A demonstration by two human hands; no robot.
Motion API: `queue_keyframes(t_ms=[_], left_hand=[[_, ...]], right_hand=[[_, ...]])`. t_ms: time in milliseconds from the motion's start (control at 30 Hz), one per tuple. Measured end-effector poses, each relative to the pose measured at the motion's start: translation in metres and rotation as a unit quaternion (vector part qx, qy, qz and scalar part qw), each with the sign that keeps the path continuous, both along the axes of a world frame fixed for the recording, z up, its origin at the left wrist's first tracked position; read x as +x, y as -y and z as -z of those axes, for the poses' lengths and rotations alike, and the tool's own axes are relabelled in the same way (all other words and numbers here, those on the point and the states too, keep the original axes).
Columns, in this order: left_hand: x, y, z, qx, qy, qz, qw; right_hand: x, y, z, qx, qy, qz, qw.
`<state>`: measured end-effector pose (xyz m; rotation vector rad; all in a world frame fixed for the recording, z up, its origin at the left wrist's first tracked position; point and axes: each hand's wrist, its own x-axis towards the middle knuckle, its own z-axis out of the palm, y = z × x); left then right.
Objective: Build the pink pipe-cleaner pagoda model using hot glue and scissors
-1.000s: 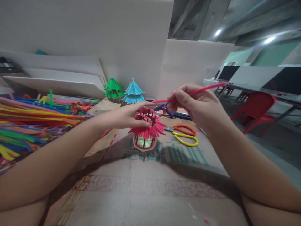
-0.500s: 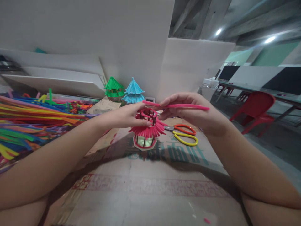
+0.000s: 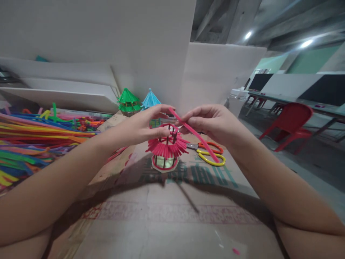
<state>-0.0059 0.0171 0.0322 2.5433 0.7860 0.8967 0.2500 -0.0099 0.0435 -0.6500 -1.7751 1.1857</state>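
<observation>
A small pink pavilion model (image 3: 167,148), with a fringed skirt of pipe cleaner pieces and dark posts, stands upright on a pale base. My left hand (image 3: 142,126) is at its upper left; the thumb lies against the upper posts while the fingers stretch out above, apart from the thumb. Pinched between the thumb and fingers of my right hand (image 3: 219,124) is a pink pipe cleaner (image 3: 201,138), slanting down to the right. Its upper end is close to my left fingertips; whether they touch I cannot tell. Scissors (image 3: 211,158) with orange and yellow handles lie behind the strip.
Bundles of coloured pipe cleaners (image 3: 40,133) fill the left side. Green (image 3: 128,100) and blue (image 3: 151,100) pavilion models stand at the back. Printed cardboard (image 3: 161,216) covers the table, with a pink scrap (image 3: 236,251) near the front. A red chair (image 3: 288,120) is at the right.
The pink pipe cleaner has swung from nearly level to a slant, its right end now lower. My left fingers have lifted and spread from the thumb. The pavilion still stands in place.
</observation>
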Motion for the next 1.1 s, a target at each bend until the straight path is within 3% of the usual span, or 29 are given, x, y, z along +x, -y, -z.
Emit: queue_keyframes(t_ms=[167,467,600,800,1000,1100], left_hand=[[0.011,0.016,0.001,0.105,0.045,-0.053,0.992],[0.014,0.022,0.003,0.291,0.027,-0.102,0.951],[0.012,0.025,0.001,0.276,-0.005,-0.12,0.954],[0.004,0.027,-0.007,0.268,-0.01,-0.155,0.951],[-0.016,0.019,-0.02,0.221,-0.008,-0.225,0.949],[-0.021,0.014,-0.022,0.172,0.029,-0.23,0.957]], right_hand=[[-0.009,0.001,0.006,-0.037,0.019,-0.022,0.999],[-0.022,0.008,0.014,0.007,-0.005,0.023,1.0],[-0.023,0.011,0.011,0.056,0.048,0.066,0.995],[-0.017,0.015,0.006,0.198,0.14,0.179,0.953],[-0.011,0.01,0.002,0.222,0.156,0.202,0.941],[-0.01,0.008,0.002,0.225,0.159,0.196,0.941]])
